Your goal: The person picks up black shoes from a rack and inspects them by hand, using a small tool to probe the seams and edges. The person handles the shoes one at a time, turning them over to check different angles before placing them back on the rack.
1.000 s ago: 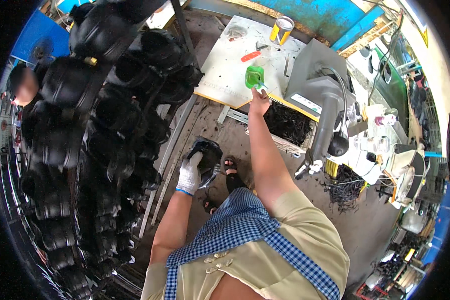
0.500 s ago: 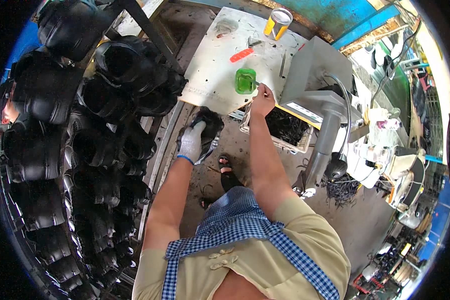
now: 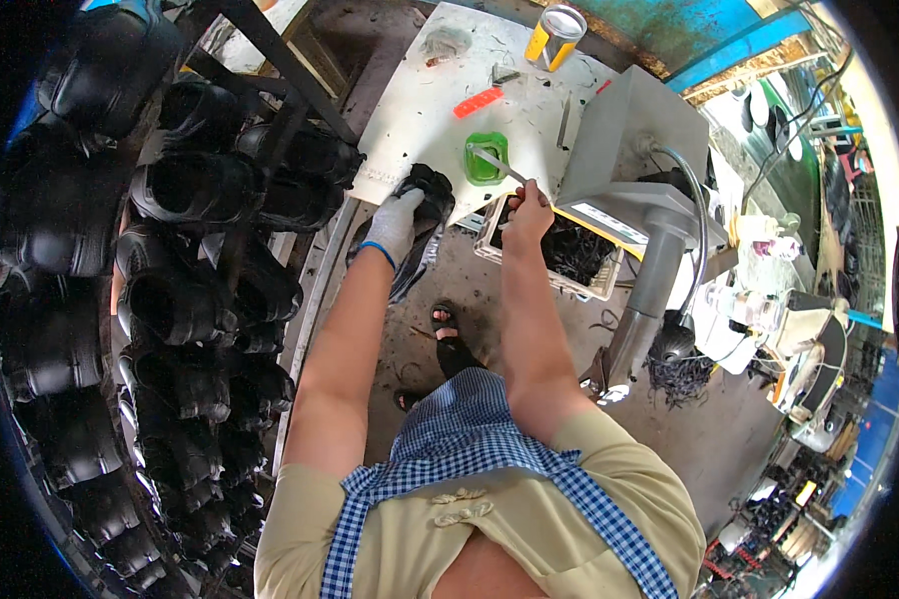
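A thin brush [image 3: 497, 165] is being gripped in the closed right hand [image 3: 527, 208], tip angled up-left into the green pot [image 3: 486, 160], while a black shoe [image 3: 422, 215], left of the pot at the table [image 3: 410, 120] edge, is being clasped by the gloved left hand [image 3: 395, 225].

Gloved left hand [image 3: 395, 222] gripped a black moulded shoe [image 3: 422, 205] at the edge of the white worktable [image 3: 410, 130]. Bare right hand [image 3: 527, 205] held a thin metal-handled brush [image 3: 497, 165], its tip in the green plastic dish [image 3: 486, 160] just beyond. Crate of black strips [image 3: 559, 250] lay beneath that hand.
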{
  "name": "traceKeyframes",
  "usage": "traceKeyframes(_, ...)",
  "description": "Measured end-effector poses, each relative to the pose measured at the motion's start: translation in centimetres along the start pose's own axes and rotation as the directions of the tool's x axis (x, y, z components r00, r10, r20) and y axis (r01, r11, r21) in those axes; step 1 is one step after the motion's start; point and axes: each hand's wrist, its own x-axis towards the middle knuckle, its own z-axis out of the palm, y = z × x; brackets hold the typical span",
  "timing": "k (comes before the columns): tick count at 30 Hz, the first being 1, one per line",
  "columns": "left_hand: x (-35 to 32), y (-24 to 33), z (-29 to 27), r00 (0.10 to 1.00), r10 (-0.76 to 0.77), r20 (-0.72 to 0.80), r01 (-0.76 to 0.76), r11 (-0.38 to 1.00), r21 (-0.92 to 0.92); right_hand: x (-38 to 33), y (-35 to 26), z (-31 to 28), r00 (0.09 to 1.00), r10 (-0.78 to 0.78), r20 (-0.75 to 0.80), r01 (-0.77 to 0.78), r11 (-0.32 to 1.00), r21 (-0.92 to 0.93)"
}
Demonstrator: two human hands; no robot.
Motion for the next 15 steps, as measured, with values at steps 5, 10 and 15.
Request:
traceKeyframes(5,0.2,0.7,-0.6,0.990,-0.055,0.128,0.053,0.998,0.018,-4.1,-0.7,-0.3,0.962,0.078,0.261,-0.052,0.993,-0.105)
traceKeyframes(10,-0.1,1.3,-0.1,0.979,-0.098,0.176,0.089,0.994,0.055,-6.2,-0.8,-0.4,0.910,-0.168,0.379,0.270,0.933,-0.236)
traceKeyframes(15,0.4,1.4,-0.1,0.969,-0.095,0.228,0.088,0.995,0.039,-6.8,-1.6,-0.7,0.481,-0.661,0.577,0.874,0.414,-0.254)
